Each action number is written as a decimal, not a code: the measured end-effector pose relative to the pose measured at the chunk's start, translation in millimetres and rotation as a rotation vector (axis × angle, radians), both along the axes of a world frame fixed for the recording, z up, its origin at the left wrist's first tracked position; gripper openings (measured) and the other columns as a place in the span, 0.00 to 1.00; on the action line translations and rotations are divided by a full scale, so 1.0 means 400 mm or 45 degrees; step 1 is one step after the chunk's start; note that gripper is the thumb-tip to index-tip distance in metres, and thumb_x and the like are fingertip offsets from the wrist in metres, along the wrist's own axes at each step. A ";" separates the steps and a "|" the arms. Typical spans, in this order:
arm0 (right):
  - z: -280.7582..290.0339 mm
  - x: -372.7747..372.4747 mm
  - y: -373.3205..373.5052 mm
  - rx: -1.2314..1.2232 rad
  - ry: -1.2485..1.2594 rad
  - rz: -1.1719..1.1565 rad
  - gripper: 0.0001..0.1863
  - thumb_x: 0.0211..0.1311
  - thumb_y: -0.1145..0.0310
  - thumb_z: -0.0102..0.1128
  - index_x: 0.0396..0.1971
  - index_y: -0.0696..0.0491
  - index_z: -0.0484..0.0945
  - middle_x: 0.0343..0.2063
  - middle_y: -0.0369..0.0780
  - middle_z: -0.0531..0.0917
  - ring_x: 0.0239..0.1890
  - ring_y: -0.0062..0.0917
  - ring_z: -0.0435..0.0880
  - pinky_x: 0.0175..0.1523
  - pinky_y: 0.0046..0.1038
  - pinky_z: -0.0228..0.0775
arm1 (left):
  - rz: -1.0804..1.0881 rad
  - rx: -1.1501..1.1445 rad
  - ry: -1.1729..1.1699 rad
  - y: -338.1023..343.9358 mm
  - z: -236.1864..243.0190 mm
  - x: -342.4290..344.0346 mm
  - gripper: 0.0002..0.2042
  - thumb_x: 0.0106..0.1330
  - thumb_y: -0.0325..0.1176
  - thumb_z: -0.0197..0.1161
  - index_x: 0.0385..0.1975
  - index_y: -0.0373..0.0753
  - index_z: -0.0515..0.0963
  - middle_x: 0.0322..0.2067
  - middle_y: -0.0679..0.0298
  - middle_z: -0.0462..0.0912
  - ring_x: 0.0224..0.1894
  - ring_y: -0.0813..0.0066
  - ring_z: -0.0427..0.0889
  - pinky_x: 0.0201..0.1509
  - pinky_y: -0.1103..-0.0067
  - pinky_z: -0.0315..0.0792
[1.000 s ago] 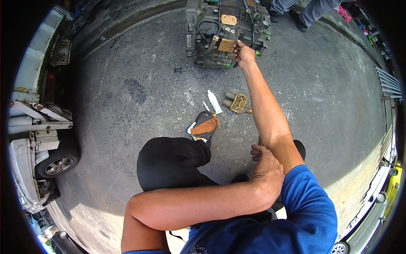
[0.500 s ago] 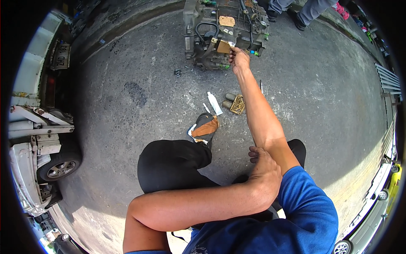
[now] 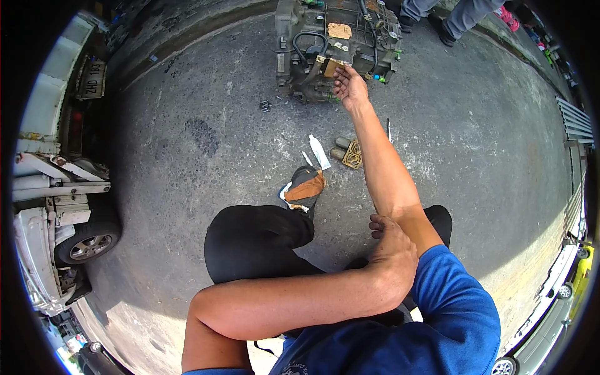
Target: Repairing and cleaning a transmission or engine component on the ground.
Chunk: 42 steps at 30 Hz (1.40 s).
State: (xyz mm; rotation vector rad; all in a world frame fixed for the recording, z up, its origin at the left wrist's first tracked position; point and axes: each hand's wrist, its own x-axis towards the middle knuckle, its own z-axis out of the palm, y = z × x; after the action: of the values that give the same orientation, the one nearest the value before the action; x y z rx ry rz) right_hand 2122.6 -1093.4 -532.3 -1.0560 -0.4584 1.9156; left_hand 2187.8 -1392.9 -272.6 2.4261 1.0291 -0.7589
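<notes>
At the far end, my right hand point(image 3: 352, 89) reaches to a large grey metal transmission-like casing point(image 3: 294, 69). Its fingers are bent beside a tan flat patch point(image 3: 333, 67) on the casing's near side. Anything pinched between the fingertips is too small to make out. My left hand point(image 3: 395, 244) rests against the inside of my right elbow, fingers loosely curled in, with nothing seen in them. Between my shoe point(image 3: 304, 187) and the casing lie a white tube point(image 3: 319, 152), a small white stick-like piece point(image 3: 306, 157) and a brass-coloured metal part point(image 3: 351, 154) with dark cylinders.
Small dark bolts point(image 3: 265, 106) lie near the casing's left corner. A thin rod point(image 3: 388, 129) is on the ground right of my forearm. A person's legs point(image 3: 447, 25) stand beyond the casing. At left is a white vehicle with a wheel point(image 3: 90, 245).
My right hand has turned slightly and its fingers have spread a little near the tan patch. A whitish bit at the fingertips no longer shows. My left hand stays put.
</notes>
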 end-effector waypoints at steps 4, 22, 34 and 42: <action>-0.001 -0.006 0.022 0.029 0.035 0.069 0.12 0.70 0.61 0.55 0.34 0.54 0.80 0.26 0.33 0.79 0.24 0.18 0.71 0.27 0.21 0.64 | 0.025 0.087 -0.015 -0.004 0.004 -0.004 0.18 0.62 0.35 0.61 0.49 0.33 0.81 0.46 0.48 0.83 0.54 0.54 0.80 0.62 0.54 0.67; -0.054 0.033 -0.055 0.194 -0.342 0.056 0.08 0.64 0.67 0.59 0.29 0.55 0.81 0.21 0.33 0.79 0.19 0.14 0.72 0.22 0.19 0.61 | 0.002 -0.020 -0.034 0.008 -0.008 0.004 0.16 0.63 0.34 0.61 0.49 0.36 0.82 0.47 0.51 0.83 0.55 0.55 0.80 0.62 0.53 0.67; -0.096 0.195 -0.189 0.242 -0.414 0.208 0.09 0.66 0.65 0.60 0.35 0.56 0.81 0.25 0.34 0.82 0.23 0.14 0.74 0.27 0.18 0.64 | 0.029 0.046 -0.096 0.011 -0.012 0.002 0.16 0.60 0.35 0.63 0.46 0.33 0.82 0.44 0.52 0.84 0.52 0.55 0.80 0.61 0.54 0.67; -0.068 0.624 -0.200 0.276 -0.845 0.035 0.18 0.62 0.68 0.65 0.50 0.59 0.76 0.33 0.38 0.84 0.26 0.16 0.76 0.29 0.20 0.68 | 0.006 0.048 -0.103 0.010 -0.029 0.015 0.16 0.59 0.34 0.63 0.44 0.31 0.82 0.42 0.50 0.84 0.49 0.56 0.82 0.60 0.56 0.69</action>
State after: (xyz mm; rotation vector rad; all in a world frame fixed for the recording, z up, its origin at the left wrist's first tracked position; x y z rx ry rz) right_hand 2372.4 -1173.6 -559.3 -1.5288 -1.0268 1.4567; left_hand 2193.8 -1388.7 -284.0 2.4641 1.0261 -0.6397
